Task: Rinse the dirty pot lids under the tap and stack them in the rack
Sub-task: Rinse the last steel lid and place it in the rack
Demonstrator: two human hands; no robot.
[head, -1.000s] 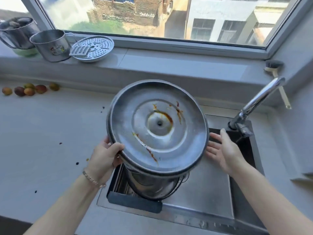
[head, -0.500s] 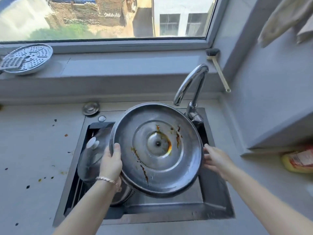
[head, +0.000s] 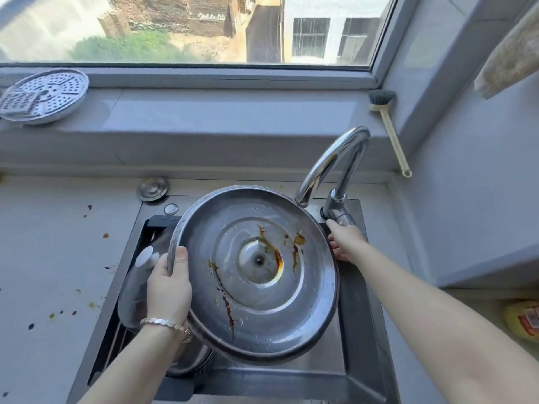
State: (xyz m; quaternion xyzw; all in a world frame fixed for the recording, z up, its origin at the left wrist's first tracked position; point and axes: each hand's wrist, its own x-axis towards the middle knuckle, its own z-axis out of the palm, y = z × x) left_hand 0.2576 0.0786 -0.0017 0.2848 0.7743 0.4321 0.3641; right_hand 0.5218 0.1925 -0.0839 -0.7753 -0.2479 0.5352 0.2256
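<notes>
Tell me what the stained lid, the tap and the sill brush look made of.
The lid looks like stainless steel: dull grey sheen, soft reflections under brown stains. The tap is metal, likely chromed: mirror-bright highlights. The brush has a pale handle, probably plastic, perhaps wood; its dark bristles are too small to judge.

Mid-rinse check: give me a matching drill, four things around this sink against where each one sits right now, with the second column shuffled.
Things
1. steel lid
2. brush
3. perforated plate
4. glass lid

Places
A. flat on the window sill, far left
B. down in the sink, behind the left hand
C. held up over the sink, rim in the left hand's grip, streaked brown
D. head on the sill's right end, handle hanging down

Pairs: 1-C, 2-D, 3-A, 4-B
</notes>
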